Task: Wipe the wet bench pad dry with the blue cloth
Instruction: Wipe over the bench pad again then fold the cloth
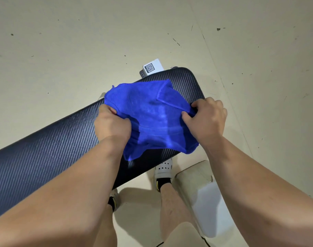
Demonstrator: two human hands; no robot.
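Item: blue cloth (152, 114). Spread between my two hands over the far end of the bench pad (45, 154), lower edge drooping; I cannot tell whether it touches.

Item: left hand (113, 125). Fingers curled, gripping the cloth's left edge.

Item: right hand (207, 120). Thumb and fingers pinching the right edge.

Item: bench pad. Dark woven surface running lower left to upper right, with one small sheen just below the cloth. Elsewhere any wetness is too faint to read.

Status, my estimate: the cloth is being readied and wiping is barely begun, if at all. Nearly the whole pad is left to dry.
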